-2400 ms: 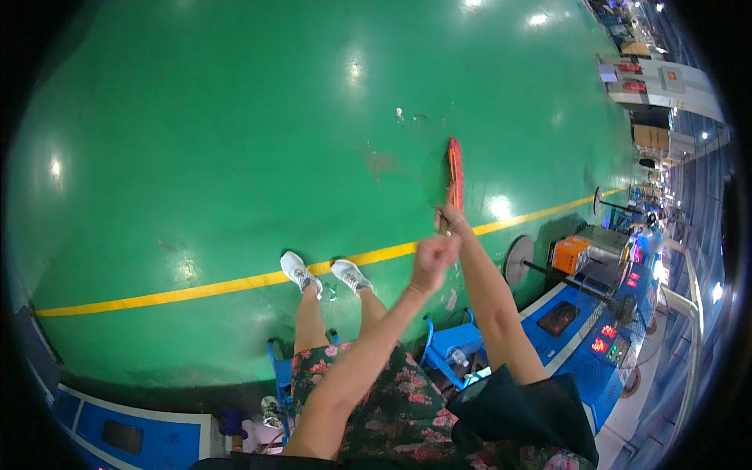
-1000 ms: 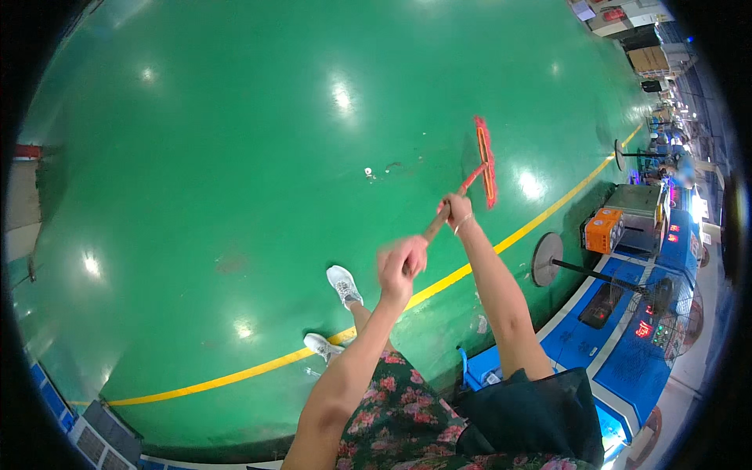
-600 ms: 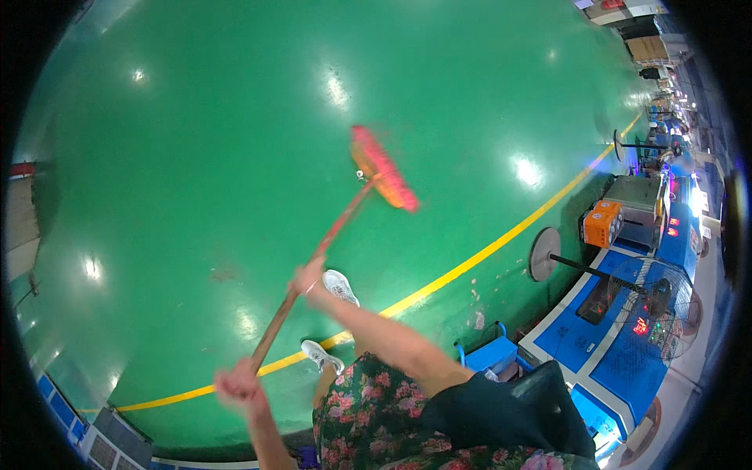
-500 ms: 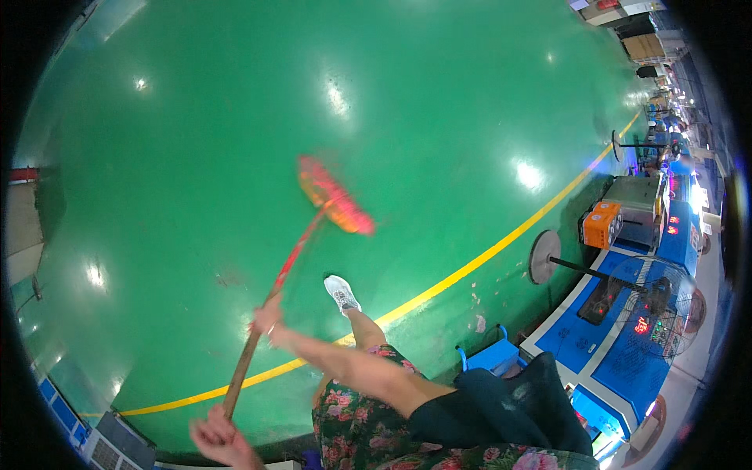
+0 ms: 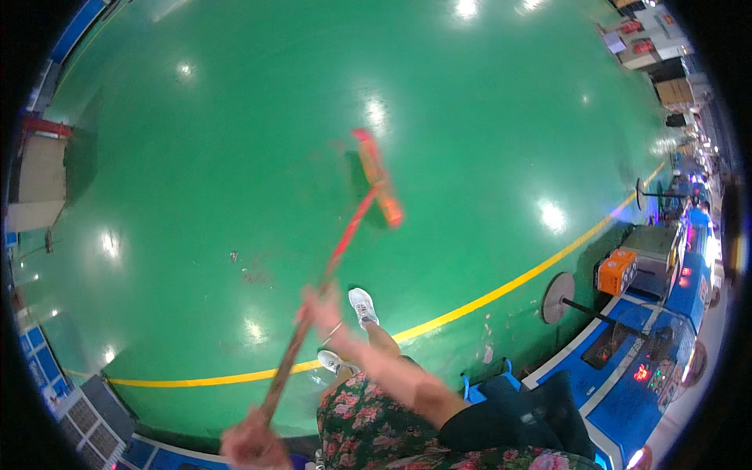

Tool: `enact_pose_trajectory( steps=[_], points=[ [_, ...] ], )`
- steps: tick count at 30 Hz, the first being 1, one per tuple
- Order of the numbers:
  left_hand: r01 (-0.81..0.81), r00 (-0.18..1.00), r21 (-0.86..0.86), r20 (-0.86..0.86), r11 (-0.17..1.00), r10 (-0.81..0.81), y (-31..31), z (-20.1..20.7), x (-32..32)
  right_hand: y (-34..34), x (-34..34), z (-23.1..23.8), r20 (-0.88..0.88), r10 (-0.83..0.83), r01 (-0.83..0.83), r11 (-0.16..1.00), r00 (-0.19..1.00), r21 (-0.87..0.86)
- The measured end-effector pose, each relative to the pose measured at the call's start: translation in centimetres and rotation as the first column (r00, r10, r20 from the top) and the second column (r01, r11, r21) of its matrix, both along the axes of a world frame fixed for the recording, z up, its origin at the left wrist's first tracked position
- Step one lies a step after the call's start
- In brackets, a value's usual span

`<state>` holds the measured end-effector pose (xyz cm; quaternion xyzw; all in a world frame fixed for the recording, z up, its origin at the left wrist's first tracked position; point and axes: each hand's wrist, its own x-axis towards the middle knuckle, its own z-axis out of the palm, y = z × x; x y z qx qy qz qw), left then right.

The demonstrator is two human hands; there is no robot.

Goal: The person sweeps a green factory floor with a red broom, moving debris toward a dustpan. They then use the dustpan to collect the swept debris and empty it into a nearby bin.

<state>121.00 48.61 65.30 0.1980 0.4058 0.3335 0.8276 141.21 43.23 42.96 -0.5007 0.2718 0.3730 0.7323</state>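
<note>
A broom with a wooden handle, red near its lower end, and a red and orange head slants away from me over the green floor. My right hand is wrapped round the middle of the handle, a little blurred. Lower down, my left hand closes on the top end of the handle. Beside the broom head lies a dark shadow, slightly apart from it, so the head looks raised off the floor. Left of the handle, a small dark scrap and a faint reddish smudge show on the floor.
A yellow line curves across the floor by my white shoes. To the right stand a fan with a round base, blue machines, a blue stool and an orange box. A pale cabinet stands at far left.
The broom head has swung away and to the right, turning more upright in the picture, and seems to have lifted. Both hands moved right with the handle. A second shoe now shows.
</note>
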Motion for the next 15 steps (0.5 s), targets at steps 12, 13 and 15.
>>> enact_pose_trajectory(
  steps=[12, 13, 15],
  points=[
    [0.184, 0.961, 0.128, 0.184, 0.975, -0.206, -2.0, -24.2, 30.7, -8.0, 31.8, -22.0, -0.076, 0.371, -0.355, 0.78, 0.926, -0.515],
    [0.184, 0.977, -0.082, 0.12, 0.979, -0.174, -1.1, -24.1, 28.6, -8.6, 29.7, -24.6, 0.093, 0.646, -0.524, 0.687, 0.758, -0.503],
    [-0.045, 0.998, -0.056, 0.043, 0.997, 0.048, 1.9, -25.9, 18.3, -5.0, 21.5, -29.0, 0.418, 0.907, -0.372, 0.374, -0.044, -0.85]
  ],
)
